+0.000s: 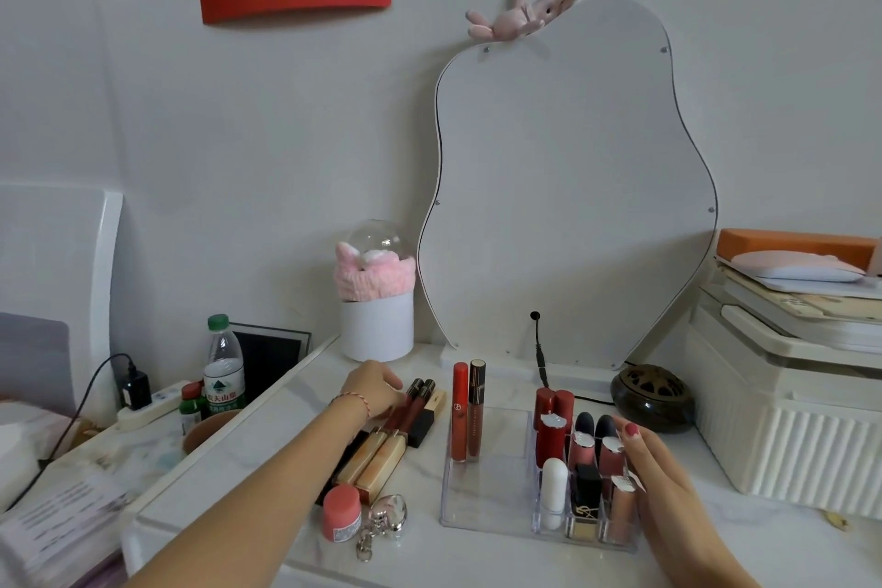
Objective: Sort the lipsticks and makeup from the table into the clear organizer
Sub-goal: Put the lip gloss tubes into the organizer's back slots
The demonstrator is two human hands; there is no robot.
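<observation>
Sorting surface: a white marbled table (pixel 267 482) fills the lower half of the frame.
Far left: a water bottle (pixel 224 365) with a green cap stands beyond the table's left edge.
Left hand: the left hand (pixel 371 389) reaches to centre-left, fingers curled down onto the caps of two dark red lip glosses (pixel 411 408) lying on the table; whether it actually grips them I cannot tell.
Loose makeup: two pale gold tubes (pixel 379 461) lie just below the glosses; a pink jar (pixel 341 513) and a silver keychain (pixel 384 523) sit nearer the bottom edge.
Clear organizer: the clear organizer (pixel 482 506) sits at lower centre, glossy see-through plastic with square cells.
Organizer, left cell: two tall liquid lipsticks (pixel 468 411) stand upright, one red, one brown.
Organizer, right cells: red, black, white and pink lipsticks (pixel 553 425) stand packed together.
Right hand: the right hand (pixel 663 477) rests flat and unclenched against the organizer's right side, nails painted red, holding nothing.
Behind: a wavy mirror (pixel 572 186) leans on the wall; a dark round burner (pixel 653 396) stands at its right foot.
</observation>
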